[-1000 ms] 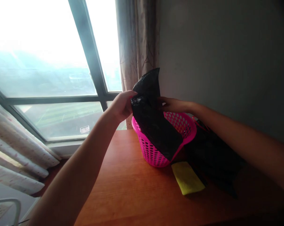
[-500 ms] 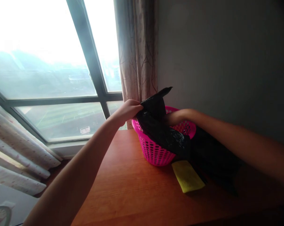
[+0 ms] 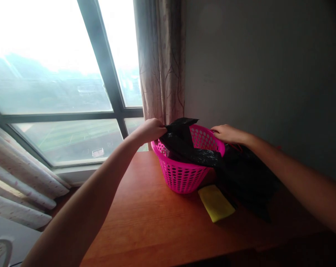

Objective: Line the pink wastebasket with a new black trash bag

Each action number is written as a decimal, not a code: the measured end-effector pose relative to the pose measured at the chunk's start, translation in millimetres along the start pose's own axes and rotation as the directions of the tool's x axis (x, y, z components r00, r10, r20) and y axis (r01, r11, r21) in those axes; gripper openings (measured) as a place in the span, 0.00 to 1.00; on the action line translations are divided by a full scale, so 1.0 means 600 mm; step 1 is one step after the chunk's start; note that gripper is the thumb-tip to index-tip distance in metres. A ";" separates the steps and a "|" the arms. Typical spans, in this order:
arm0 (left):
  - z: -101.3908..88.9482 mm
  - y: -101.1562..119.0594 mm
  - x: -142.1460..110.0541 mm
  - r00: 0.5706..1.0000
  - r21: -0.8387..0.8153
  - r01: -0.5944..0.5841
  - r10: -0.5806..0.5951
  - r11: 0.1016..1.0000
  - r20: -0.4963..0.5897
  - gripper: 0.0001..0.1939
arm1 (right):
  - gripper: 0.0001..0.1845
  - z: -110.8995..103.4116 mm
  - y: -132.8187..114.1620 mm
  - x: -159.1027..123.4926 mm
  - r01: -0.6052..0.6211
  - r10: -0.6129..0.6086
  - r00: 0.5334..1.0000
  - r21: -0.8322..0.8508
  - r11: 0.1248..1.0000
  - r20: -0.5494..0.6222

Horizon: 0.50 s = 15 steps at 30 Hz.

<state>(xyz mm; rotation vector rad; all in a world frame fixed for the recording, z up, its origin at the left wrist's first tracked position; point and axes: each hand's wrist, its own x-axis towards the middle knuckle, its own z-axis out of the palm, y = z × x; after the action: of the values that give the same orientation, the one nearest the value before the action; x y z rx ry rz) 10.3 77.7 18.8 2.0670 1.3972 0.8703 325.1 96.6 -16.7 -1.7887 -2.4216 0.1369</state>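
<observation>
A pink perforated plastic basket [image 3: 181, 176] stands on the wooden table near the wall. A black plastic bag [image 3: 188, 148] lies partly inside it and drapes over its front right rim. My left hand [image 3: 150, 130] pinches the bag's upper edge at the basket's left rim. My right hand [image 3: 226, 133] rests on the basket's far right rim with its fingers curled over it; whether it also holds bag material I cannot tell.
A yellow cloth [image 3: 216, 203] lies on the orange-brown table [image 3: 145, 226] in front of the basket. More black plastic [image 3: 248, 181] is heaped to the basket's right by the wall. A patterned curtain [image 3: 161, 63] and a large window [image 3: 53, 81] stand behind.
The black bag, held upright above the basket a second ago, has been lowered into it. My right hand has moved from the bag to the basket's right rim.
</observation>
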 end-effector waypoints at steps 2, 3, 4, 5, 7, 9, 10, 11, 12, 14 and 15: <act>0.001 -0.001 0.000 1.000 -0.039 0.011 -0.011 0.999 0.000 0.17 | 0.16 -0.004 -0.017 -0.005 0.025 -0.025 1.000 0.012 1.000 0.019; 0.002 -0.001 -0.001 1.000 -0.051 0.020 -0.021 0.998 -0.001 0.17 | 0.16 -0.007 -0.023 -0.007 0.042 -0.042 0.999 0.014 0.999 0.028; 0.003 -0.001 -0.001 1.000 -0.065 0.030 -0.030 0.997 0.003 0.17 | 0.15 -0.010 -0.028 -0.008 0.055 -0.055 0.998 0.012 0.998 0.015; 0.003 -0.001 -0.001 0.999 -0.089 0.040 -0.040 0.995 0.008 0.17 | 0.15 -0.014 -0.034 -0.009 0.062 -0.062 0.998 0.008 0.998 -0.022; 0.002 0.003 0.000 0.999 -0.205 0.050 -0.050 0.978 0.009 0.16 | 0.15 -0.021 -0.048 -0.009 0.066 -0.060 0.987 0.033 0.997 -0.148; -0.001 0.008 0.002 0.998 -0.380 0.061 -0.065 0.923 0.004 0.14 | 0.15 -0.030 -0.071 -0.008 0.092 -0.054 0.970 0.155 0.984 -0.238; -0.003 0.011 0.003 0.997 -0.469 0.071 -0.077 0.880 0.006 0.13 | 0.17 -0.035 -0.087 -0.007 0.118 -0.055 0.970 0.261 0.958 -0.238; -0.004 0.014 0.005 0.996 -0.549 0.084 -0.090 0.832 0.017 0.13 | 0.18 -0.041 -0.105 -0.007 0.137 -0.055 0.975 0.391 0.910 -0.214; -0.005 0.017 0.006 0.995 -0.614 0.099 -0.096 0.783 0.039 0.13 | 0.21 -0.047 -0.123 -0.007 0.140 -0.053 0.982 0.524 0.840 -0.179; -0.005 0.025 0.007 0.992 -0.708 0.129 -0.085 0.694 0.097 0.13 | 0.26 -0.060 -0.161 -0.007 0.116 -0.041 0.992 0.735 0.668 -0.120; -0.004 0.029 0.007 0.990 -0.741 0.140 -0.072 0.657 0.123 0.13 | 0.29 -0.066 -0.177 -0.007 0.105 -0.031 0.994 0.797 0.595 -0.108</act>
<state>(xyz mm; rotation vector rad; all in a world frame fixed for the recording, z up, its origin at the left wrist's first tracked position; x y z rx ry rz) 20.5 75.3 33.8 1.3383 0.8648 1.0649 232.0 61.4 38.2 -1.2163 -1.8458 0.9628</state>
